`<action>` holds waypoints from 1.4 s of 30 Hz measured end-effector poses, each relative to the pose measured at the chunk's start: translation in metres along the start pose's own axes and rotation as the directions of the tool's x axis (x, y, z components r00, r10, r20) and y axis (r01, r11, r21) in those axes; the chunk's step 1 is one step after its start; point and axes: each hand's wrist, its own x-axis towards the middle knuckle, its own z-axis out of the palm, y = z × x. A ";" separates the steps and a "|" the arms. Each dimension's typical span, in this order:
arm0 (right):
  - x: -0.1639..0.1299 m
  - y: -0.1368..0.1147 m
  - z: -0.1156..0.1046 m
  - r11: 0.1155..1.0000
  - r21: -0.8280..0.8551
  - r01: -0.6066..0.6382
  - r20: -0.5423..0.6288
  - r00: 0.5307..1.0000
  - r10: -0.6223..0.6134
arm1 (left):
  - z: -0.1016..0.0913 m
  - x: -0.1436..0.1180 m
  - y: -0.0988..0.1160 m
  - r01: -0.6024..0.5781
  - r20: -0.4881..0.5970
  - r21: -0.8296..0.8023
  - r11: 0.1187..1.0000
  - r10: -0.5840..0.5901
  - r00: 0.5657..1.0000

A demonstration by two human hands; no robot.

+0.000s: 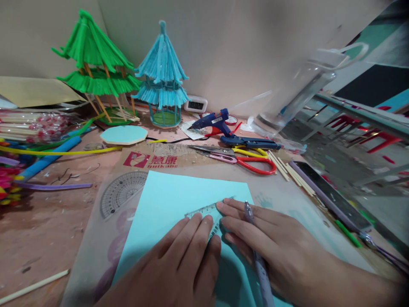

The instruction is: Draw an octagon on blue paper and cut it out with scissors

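My left hand (188, 256) lies flat with its fingers together, and my right hand (271, 243) has a pen (262, 275) threaded between its fingers, the two hiding much of the clear ruler (211, 208) on the blue sheet (179, 192). That sheet covers the protractor's (119, 194) right side, and its near end is cut off; bare paper remains beyond the ruler, short of the scissors (228, 157).

The left hand (183, 258) and the right hand (277, 234) were both bare, with slim fingers (188, 236) and short nails (220, 204). The right wrist (334, 268) was bare too, as was the visible forearm (370, 283); finer marks were too blurred to tell.
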 end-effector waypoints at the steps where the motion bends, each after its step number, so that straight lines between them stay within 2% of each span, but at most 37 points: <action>1: 0.000 0.000 0.000 1.000 -0.001 0.002 -0.001 1.000 -0.002 | -0.001 0.001 -0.001 0.001 0.000 0.002 1.000 -0.001 1.000; 11: -0.003 0.001 0.003 1.000 0.004 0.002 0.006 1.000 -0.002 | -0.006 0.000 -0.003 -0.050 0.055 0.022 0.999 0.049 0.997; 21: -0.006 0.001 0.003 1.000 0.000 -0.004 0.031 0.999 0.004 | -0.005 -0.001 0.000 -0.034 0.045 0.008 0.999 0.034 0.998; 24: -0.002 0.003 0.003 0.996 0.086 0.002 0.037 0.999 -0.005 | -0.003 0.000 0.001 -0.004 0.036 -0.001 1.000 0.004 0.999; 27: 0.004 0.008 0.004 0.975 0.222 -0.013 0.117 0.993 -0.013 | -0.001 0.000 0.001 -0.016 0.031 0.004 1.000 0.016 0.999; 29: 0.005 0.011 0.005 0.970 0.238 -0.046 0.150 0.989 0.011 | -0.001 -0.001 0.002 -0.021 0.029 0.009 1.000 0.020 0.999; 31: 0.005 0.013 0.005 0.982 0.172 -0.079 0.121 0.991 0.059 | 0.000 -0.001 0.002 -0.010 0.023 0.010 1.000 0.010 1.000; 34: 0.001 0.013 0.001 0.992 0.093 -0.088 0.005 0.996 0.088 | -0.001 -0.001 0.003 -0.021 0.030 -0.010 1.000 0.022 0.999; 37: -0.002 0.012 -0.011 0.963 0.239 -0.124 -0.048 0.989 0.139 | -0.003 -0.002 0.003 -0.013 0.081 -0.045 0.999 0.017 0.997; 40: 0.000 0.011 -0.027 0.856 0.453 -0.247 0.005 0.961 0.275 | -0.006 -0.002 0.002 0.006 0.103 -0.100 0.995 0.005 0.995; 42: 0.006 0.011 -0.036 0.787 0.544 -0.292 0.057 0.948 0.312 | -0.008 0.000 0.002 0.018 0.122 -0.129 0.991 -0.002 0.993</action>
